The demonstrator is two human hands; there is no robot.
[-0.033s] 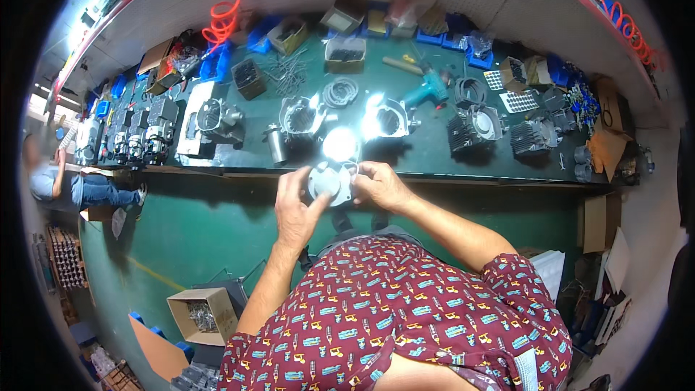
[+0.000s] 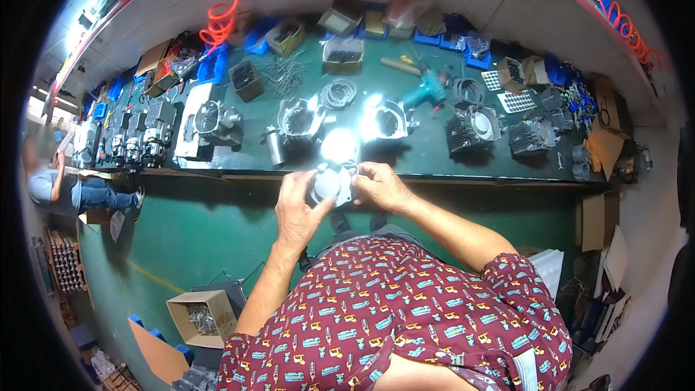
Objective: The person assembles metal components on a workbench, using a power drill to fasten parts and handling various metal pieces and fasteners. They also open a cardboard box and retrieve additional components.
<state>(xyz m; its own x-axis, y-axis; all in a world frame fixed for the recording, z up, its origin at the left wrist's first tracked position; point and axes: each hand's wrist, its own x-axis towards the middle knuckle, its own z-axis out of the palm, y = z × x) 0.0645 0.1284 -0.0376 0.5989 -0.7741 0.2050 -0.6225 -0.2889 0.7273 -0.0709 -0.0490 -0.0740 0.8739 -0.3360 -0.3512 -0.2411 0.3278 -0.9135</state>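
Observation:
Just off the bench's front edge, my left hand [image 2: 297, 206] grips a round, pale metal end cover [image 2: 327, 185], thumb lying across its face. My right hand [image 2: 384, 187] is closed at the cover's right side, fingertips pinching a thin pale strip [image 2: 353, 169]; where the strip leads is hidden. Strong glare lies on the bench just beyond the cover. Past it stand two open metal housings, one on the left [image 2: 298, 120] and one on the right [image 2: 388, 122]. A metal cylinder [image 2: 274, 148] stands near the left housing.
The green bench [image 2: 434, 152] also bears finned motor housings [image 2: 474, 129], a teal power drill [image 2: 427, 91], coiled rings [image 2: 338, 93], and a box of small dark parts [image 2: 343, 55]. A red coiled hose [image 2: 219, 25] hangs above. Another person [image 2: 54, 185] stands far left. An open carton [image 2: 201, 318] sits behind me, left.
The cover has tilted slightly in my left hand. My right hand stays almost in place, and the bench view has shifted a little to the left.

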